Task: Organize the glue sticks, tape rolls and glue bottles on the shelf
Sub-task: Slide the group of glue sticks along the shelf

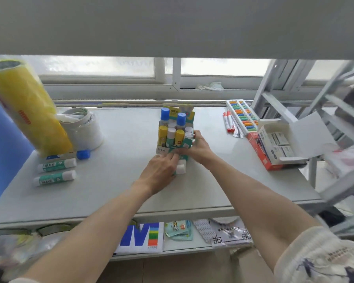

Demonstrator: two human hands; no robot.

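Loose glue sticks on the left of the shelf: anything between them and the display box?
Nothing visible. The two glue sticks lie left of the box with bare shelf between. Left hand and right hand are both at the box front.

Pale shelf [127,193] with glue-stick box [175,137], loose glue sticks [55,171], tape rolls [84,129], marker pens [229,122].

1. One view only, worn on the head, and it looked forward and down at the grey shelf [119,180].
2. It sat close, both forearms reaching in from the near edge.
3. The far window [102,66] faced it; an upper shelf board [172,25] blocked the top.
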